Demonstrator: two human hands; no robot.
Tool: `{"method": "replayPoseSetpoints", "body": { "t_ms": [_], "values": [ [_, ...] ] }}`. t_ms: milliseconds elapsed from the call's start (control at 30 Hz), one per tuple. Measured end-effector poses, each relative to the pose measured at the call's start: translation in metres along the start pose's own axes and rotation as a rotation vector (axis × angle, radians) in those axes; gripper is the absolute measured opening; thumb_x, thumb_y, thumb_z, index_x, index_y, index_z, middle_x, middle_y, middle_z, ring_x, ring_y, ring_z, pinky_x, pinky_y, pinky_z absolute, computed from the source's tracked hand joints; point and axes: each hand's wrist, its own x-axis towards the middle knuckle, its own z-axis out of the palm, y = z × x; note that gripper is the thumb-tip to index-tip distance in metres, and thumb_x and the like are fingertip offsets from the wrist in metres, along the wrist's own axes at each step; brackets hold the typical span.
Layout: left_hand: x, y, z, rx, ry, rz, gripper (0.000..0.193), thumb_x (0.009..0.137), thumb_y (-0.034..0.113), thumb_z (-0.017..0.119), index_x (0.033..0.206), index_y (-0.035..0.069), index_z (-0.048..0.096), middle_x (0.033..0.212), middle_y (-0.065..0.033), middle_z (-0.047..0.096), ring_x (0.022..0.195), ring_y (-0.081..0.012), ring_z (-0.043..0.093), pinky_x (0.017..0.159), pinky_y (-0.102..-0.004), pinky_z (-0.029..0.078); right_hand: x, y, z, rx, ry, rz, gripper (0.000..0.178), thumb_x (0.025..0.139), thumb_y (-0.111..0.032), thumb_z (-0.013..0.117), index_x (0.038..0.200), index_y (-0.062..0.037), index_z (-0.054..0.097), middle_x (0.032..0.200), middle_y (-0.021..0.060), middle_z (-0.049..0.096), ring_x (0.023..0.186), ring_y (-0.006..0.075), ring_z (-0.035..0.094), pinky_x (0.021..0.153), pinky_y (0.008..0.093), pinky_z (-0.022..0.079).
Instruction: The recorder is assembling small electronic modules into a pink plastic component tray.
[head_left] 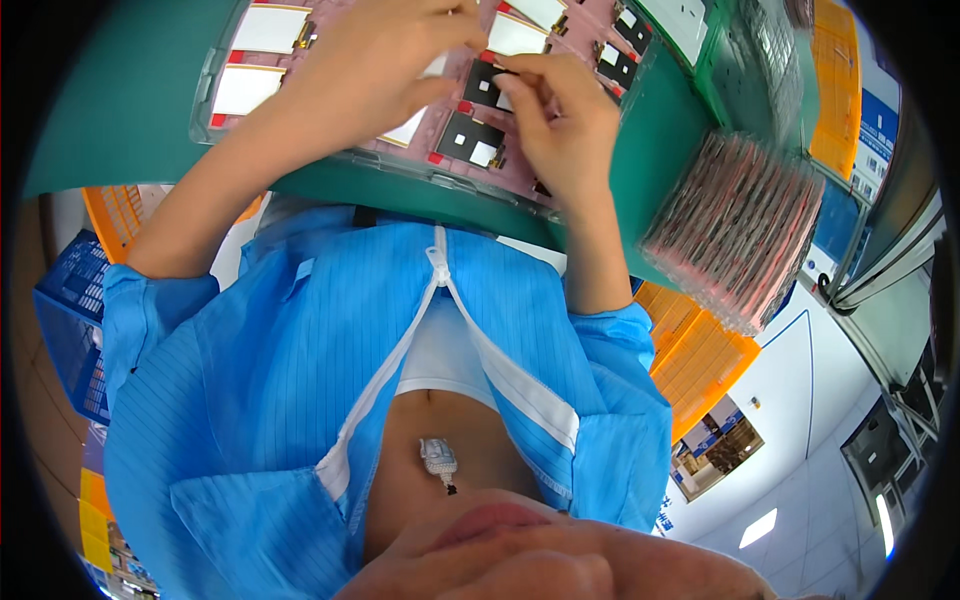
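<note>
A clear plastic tray [365, 160] with a pink lining lies in front of me, holding several thin flat panels in rows. Some panels show a white face, like the white panel [247, 90] at the left; others are black, like the black panel [468, 138] with small white squares. Red tabs stick out at their edges. My left hand [385, 55] hovers over the middle of the tray, its fingers bent and its thumb apart. Beside it, my right hand [570, 115] pinches at the edge of another black panel [482, 84]; what sits between the fingertips is too small to name.
The tray rests on a green work surface [110, 120]. To the right stands a tall stack of clear and pink trays [735, 230]. Orange baskets [700, 350] are beyond it, a blue crate [72, 320] is at the left, and plastic-wrapped items [765, 70] stand at the far right.
</note>
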Motion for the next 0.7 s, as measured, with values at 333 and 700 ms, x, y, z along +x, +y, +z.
{"method": "replayPoseSetpoints", "body": {
  "t_ms": [333,700],
  "values": [
    [0.128,-0.073,-0.045,0.564,-0.555,-0.370,0.007,0.080,0.009,0.073,0.086,0.005,0.075,0.089,-0.0126,0.068,0.087,-0.0316,0.068,0.077,-0.0409,0.054,0.156,0.107,-0.022,-0.163,0.154,-0.179,0.019,0.094,-0.013,0.068,0.109,-0.0053,0.075,0.094,0.0180,0.072,0.080,0.0321,0.070,0.072,0.0394,0.055],
    [0.147,-0.220,-0.002,0.633,-0.452,-0.510,0.010,0.073,0.016,0.082,0.079,0.009,0.080,0.076,-0.0106,0.075,0.070,-0.0284,0.072,0.069,-0.0411,0.057,0.212,0.129,0.007,-0.493,0.148,-0.038,0.019,0.084,-0.023,0.075,0.096,-0.0087,0.081,0.096,0.0188,0.069,0.093,0.0388,0.067,0.080,0.0483,0.052]
  ]
}}
